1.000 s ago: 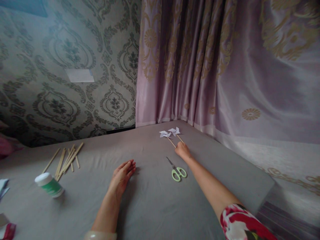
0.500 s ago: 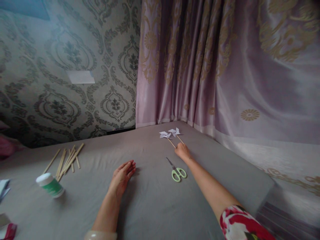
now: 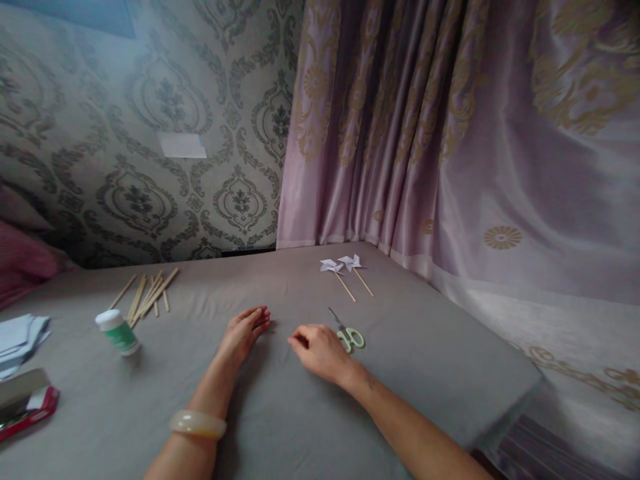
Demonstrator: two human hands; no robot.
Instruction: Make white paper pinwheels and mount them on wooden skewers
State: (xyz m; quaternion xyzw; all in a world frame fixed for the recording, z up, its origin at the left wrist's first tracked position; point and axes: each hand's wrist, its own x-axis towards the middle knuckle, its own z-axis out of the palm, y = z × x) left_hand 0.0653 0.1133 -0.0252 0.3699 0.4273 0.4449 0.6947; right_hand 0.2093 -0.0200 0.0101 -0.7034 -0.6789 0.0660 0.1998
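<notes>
My left hand (image 3: 245,331) rests on the grey cloth with its fingers loosely stretched out, holding nothing. To its right, my right hand (image 3: 320,350) is loosely curled, with a gap between thumb and fingers and nothing visible in it. Partly hidden behind my right hand lies a pair of scissors (image 3: 355,338) with light green handles. Farther back, two white paper pinwheels lie side by side on thin wooden sticks, the left pinwheel (image 3: 331,266) and the right pinwheel (image 3: 351,262). Neither hand touches them.
At the left stands a white bottle with a green label (image 3: 120,333), near several wooden sticks (image 3: 155,295). Folded paper (image 3: 23,337) and an open red box (image 3: 43,407) are at the far left. A curtain (image 3: 360,133) borders the back and right.
My right hand has let go of the pinwheels' sticks and come back toward me and left, beside my left hand. The view has turned slightly left, showing more of the box and paper.
</notes>
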